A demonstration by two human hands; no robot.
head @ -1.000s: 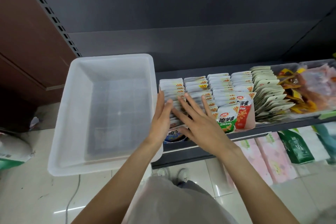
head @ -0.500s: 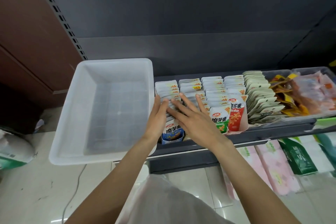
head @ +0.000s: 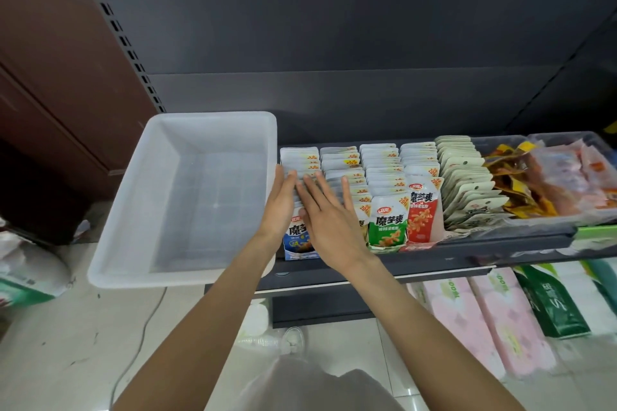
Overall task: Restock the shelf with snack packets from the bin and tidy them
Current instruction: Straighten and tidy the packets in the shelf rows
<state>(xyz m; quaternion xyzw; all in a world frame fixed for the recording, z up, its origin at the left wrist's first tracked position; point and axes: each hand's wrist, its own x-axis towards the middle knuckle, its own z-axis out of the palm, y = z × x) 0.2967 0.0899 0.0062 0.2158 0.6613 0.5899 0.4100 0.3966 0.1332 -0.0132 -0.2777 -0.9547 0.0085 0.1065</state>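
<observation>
Rows of white snack packets (head: 384,170) stand upright on the dark shelf (head: 467,248). A blue-fronted packet (head: 295,240) heads the leftmost row, a green one (head: 387,227) and a red one (head: 421,217) head rows to its right. My left hand (head: 280,200) lies flat against the left side of the leftmost row, fingers straight. My right hand (head: 329,213) rests flat on top of the two left rows, fingers spread. The white plastic bin (head: 133,210) sits left of the packets, with nothing visible inside it.
Beige packets (head: 467,183) and clear trays of orange and pink snacks (head: 551,173) fill the shelf to the right. Pink and green packs (head: 500,317) lie on the lower level. A brown cabinet (head: 66,60) stands at left above a tiled floor (head: 66,344).
Both hands stay pressed on the left packet rows. The front blue packet has risen from tipped forward to upright. The view has tilted up a little.
</observation>
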